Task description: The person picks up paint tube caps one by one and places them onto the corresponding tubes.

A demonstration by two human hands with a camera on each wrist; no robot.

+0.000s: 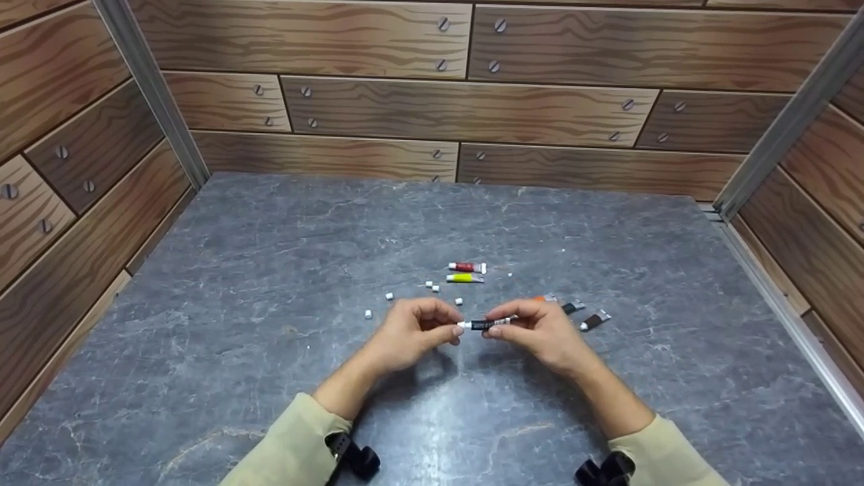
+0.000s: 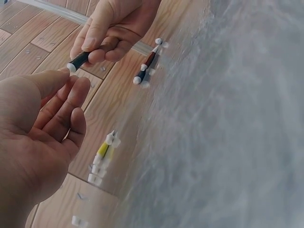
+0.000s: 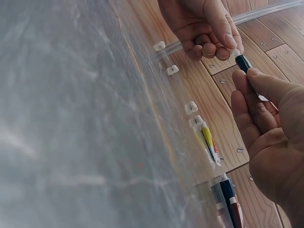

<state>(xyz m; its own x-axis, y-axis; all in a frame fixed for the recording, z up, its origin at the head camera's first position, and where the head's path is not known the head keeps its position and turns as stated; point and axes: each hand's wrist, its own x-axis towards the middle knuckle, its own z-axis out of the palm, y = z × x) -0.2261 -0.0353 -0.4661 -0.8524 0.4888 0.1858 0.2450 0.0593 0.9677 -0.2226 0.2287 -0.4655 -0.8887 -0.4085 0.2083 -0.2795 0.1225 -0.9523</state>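
A small paint tube with a black label [image 1: 480, 325] is held level between both hands above the grey table. My left hand [image 1: 413, 332] pinches the white cap [image 2: 71, 68] at one end between thumb and forefinger. The tube's body is gripped by my right hand [image 1: 533, 332], thumb on the near side and fingers behind. In the right wrist view, the thumb and fingertips of the right hand [image 3: 280, 128] cover much of the body. The left hand's other fingers curl loosely below the cap in the left wrist view.
Beyond the hands lie a red tube [image 1: 466, 267] and a yellow tube [image 1: 463, 278]. Several loose white caps [image 1: 389, 296] are scattered near the left hand. Past the right hand are an orange tube [image 1: 540, 298], partly hidden, a dark tube [image 1: 572, 307] and a brown tube [image 1: 595, 320].
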